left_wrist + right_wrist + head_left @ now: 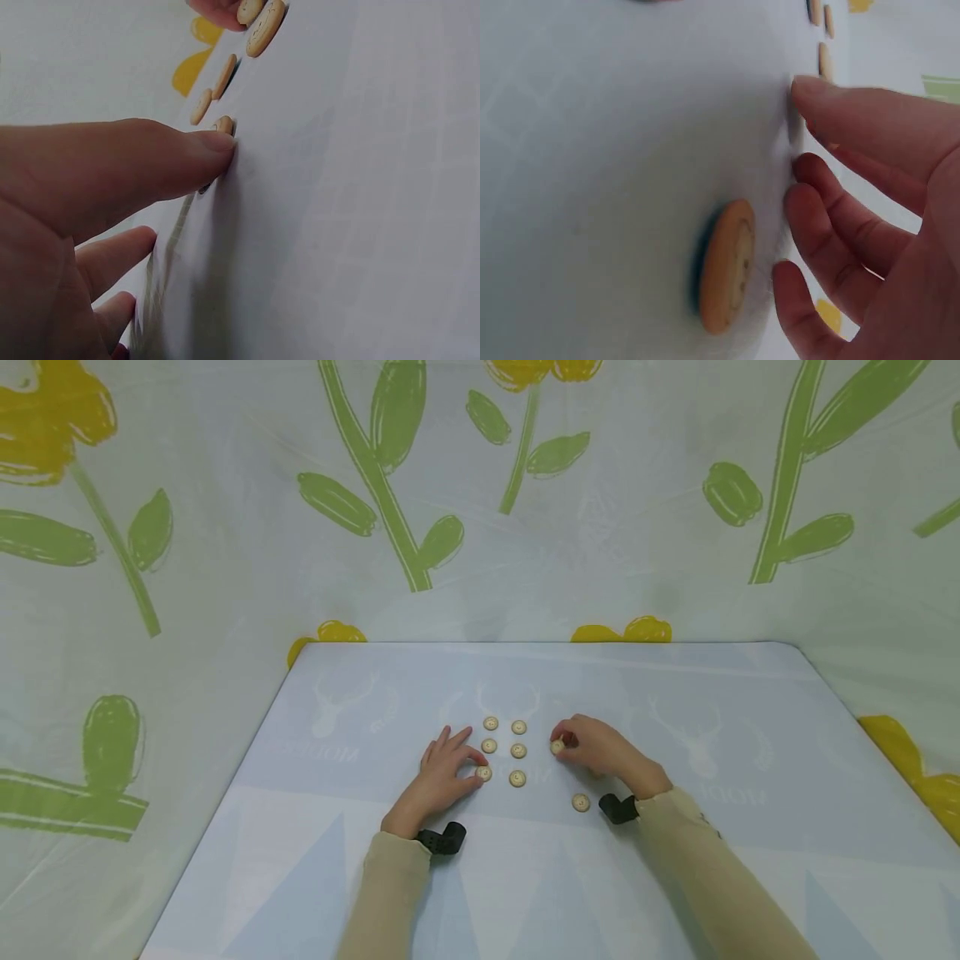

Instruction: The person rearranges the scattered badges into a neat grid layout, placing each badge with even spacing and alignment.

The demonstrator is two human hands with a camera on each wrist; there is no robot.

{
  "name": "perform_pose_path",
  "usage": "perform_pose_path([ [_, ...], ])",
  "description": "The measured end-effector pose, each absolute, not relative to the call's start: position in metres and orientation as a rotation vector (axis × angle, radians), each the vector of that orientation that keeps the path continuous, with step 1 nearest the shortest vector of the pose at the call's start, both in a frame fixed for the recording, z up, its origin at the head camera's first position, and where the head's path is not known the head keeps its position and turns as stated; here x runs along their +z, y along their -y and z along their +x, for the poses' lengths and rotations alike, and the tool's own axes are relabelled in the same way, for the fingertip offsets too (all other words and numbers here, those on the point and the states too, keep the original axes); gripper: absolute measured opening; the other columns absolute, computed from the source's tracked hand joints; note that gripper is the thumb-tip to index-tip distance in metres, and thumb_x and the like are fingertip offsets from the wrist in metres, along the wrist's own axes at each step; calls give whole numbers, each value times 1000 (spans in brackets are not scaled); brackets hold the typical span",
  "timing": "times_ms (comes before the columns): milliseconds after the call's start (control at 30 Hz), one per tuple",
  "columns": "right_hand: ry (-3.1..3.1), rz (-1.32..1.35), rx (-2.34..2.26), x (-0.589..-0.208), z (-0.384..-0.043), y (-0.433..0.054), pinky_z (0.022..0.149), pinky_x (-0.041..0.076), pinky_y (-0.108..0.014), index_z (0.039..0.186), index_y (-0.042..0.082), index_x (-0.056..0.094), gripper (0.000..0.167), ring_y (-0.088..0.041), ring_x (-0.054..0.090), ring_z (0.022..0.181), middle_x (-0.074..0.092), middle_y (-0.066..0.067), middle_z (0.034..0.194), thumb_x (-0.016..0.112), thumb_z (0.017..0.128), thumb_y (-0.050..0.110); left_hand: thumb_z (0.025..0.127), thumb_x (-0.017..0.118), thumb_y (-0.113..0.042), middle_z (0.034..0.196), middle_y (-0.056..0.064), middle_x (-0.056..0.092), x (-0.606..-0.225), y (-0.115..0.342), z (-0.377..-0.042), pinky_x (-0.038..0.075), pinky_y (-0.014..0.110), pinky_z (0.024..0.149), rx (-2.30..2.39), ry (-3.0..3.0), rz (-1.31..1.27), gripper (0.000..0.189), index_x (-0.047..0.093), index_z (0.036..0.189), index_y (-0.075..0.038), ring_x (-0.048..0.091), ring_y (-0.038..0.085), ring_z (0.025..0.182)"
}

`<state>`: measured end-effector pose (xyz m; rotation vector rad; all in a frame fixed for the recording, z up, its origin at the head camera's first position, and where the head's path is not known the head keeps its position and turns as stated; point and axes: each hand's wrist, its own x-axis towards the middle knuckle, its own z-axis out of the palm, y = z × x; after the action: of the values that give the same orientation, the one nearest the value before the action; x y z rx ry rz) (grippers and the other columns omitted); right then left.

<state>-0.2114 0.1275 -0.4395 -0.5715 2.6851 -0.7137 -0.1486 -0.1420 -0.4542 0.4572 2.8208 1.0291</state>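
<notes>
Several round, tan biscuits with printed markings lie flat on the table in two short columns. My left hand (445, 770) pinches the nearest biscuit of the left column (484, 773) between thumb and index finger, its other fingers spread on the tabletop. In the left wrist view, the thumb partly covers that biscuit (224, 124). To the right of the columns, my right hand (597, 747) holds another biscuit (557, 747) by its edge at the tabletop; in the right wrist view the thumb mostly hides it. A loose biscuit (581, 802) lies nearer, beside the right wrist.
The right column has a far biscuit (519, 727), a middle one (518, 751) and a near one (517, 778). The pale blue tabletop (525, 902) ends at a back edge against a flower-patterned curtain (600, 543). Each wrist wears a black camera band (442, 839).
</notes>
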Motion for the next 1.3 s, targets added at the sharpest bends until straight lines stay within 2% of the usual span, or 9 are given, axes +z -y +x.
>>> perform_pose_path([
  [467, -2720, -547, -625, -436, -221, -119, 62, 40, -30, 96, 17, 59, 17, -17, 47, 71, 53, 1, 78, 65, 81, 20, 78, 66, -22, 144, 8, 27, -455, 142, -150, 2, 51, 104, 1022, -2826, 450, 15, 60, 92, -21, 3, 32, 134],
  [1300, -2721, -441, -657, -435, -235, -105, 70, 41, -32, 97, 15, 58, 18, -19, 48, 75, 55, -1, 83, 63, 82, 21, 79, 65, -23, 144, 7, 26, -458, 141, -150, 2, 51, 103, 994, -2836, 455, 15, 60, 93, -22, 2, 32, 134],
])
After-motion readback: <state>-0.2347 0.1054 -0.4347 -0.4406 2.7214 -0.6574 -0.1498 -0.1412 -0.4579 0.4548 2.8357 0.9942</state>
